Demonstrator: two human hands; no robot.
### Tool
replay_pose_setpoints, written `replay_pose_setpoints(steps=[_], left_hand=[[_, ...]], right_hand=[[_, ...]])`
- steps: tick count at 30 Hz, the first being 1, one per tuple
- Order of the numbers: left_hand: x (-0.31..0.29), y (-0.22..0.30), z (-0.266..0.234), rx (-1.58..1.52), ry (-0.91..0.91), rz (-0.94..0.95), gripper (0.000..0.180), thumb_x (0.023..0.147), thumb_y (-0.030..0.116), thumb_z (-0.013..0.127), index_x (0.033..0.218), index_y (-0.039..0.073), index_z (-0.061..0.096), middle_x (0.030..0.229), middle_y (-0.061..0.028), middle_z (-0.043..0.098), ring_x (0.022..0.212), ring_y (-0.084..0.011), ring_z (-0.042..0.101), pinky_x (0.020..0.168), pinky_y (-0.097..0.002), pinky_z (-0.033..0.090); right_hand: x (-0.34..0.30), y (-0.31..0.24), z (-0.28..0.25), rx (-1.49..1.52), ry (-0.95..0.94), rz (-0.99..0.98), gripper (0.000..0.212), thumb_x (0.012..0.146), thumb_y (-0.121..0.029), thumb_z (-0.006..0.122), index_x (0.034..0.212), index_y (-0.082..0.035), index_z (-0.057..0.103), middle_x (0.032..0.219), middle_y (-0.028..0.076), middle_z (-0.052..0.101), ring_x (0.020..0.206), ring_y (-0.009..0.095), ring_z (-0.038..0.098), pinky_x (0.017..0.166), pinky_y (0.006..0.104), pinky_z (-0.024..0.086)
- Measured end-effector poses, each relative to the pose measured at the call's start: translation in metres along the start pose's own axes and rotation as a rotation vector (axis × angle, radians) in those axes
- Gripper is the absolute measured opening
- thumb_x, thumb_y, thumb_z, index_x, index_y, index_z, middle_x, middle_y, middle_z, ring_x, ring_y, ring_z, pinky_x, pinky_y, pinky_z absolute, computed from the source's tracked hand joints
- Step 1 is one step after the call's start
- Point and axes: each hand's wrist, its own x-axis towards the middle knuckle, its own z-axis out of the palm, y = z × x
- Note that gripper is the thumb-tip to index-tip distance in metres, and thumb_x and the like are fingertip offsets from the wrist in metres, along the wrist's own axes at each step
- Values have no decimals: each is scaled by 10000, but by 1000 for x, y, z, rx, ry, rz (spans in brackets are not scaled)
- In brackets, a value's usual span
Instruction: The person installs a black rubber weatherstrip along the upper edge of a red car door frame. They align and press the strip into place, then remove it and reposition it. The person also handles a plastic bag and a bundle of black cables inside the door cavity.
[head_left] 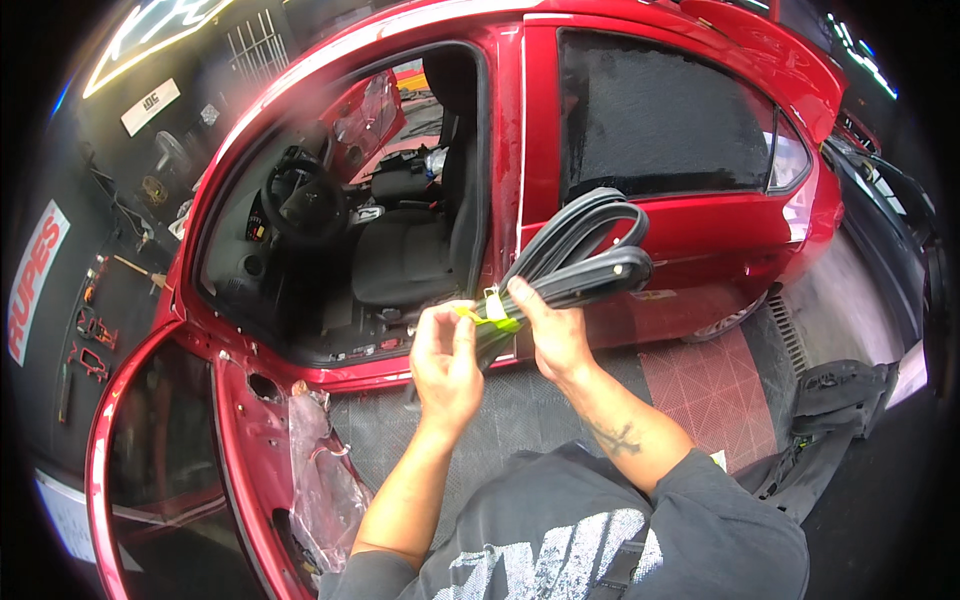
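In front of me, a looped bundle of black rubber weatherstrip [598, 272] is bound near its middle by bright yellow-green tape [503, 322]. My right hand [555, 335] is closed around the bundle, thumb on top, just beside the tape. A strip of the tape is pinched between the thumb and fingers of my left hand [446, 355]. The loops stick out past my right hand toward the rear door. Part of the bundle below the tape is hidden behind my hands.
A red car [508, 150] stands side-on ahead, its front doorway showing a black seat [405, 255] and steering wheel [305, 203]. The opened front door [235, 400], with loose plastic sheeting [325, 480], is at the lower left. Black trim parts [840, 395] lie at the right.
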Motion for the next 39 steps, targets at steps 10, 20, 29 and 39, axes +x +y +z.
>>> replay_pose_setpoints(steps=[10, 20, 29, 39], left_hand=[[-98, -42, -23, 659, -605, 576, 205, 873, -10, 763, 1054, 4, 667, 1090, -142, 741, 1208, -374, 726, 932, -479, 609], [-174, -184, -142, 992, -413, 74, 188, 970, 35, 683, 1158, 28, 698, 1133, -200, 741, 1131, -408, 736, 961, -472, 607], [-40, -80, -28, 220, -440, 79, 712, 1104, 175, 666, 1736, 54, 364, 1617, -234, 557, 1460, -329, 595, 1284, -444, 430], [51, 8, -80, 114, -509, -259, 165, 980, 191, 734, 887, 67, 677, 792, 44, 580, 719, -42, 488, 646, -269, 391]], right_hand=[[-1, 7, -15, 402, 277, 480, 291, 1121, -295, 726, 1220, -27, 673, 1086, 125, 706, 967, 298, 779, 859, 455, 688], [21, 0, -54, 673, 189, 597, 639, 1128, -571, 606, 1325, 38, 612, 1277, 202, 718, 1268, 383, 707, 1141, 625, 555], [-1, 0, -39, 1009, -262, 532, 565, 1124, -520, 593, 1343, -13, 711, 1368, 214, 754, 1348, 405, 695, 1226, 569, 509], [17, -23, -58, 749, -528, 445, 418, 1096, -360, 660, 1280, 7, 738, 1215, 227, 795, 1295, 425, 729, 1145, 605, 564]])
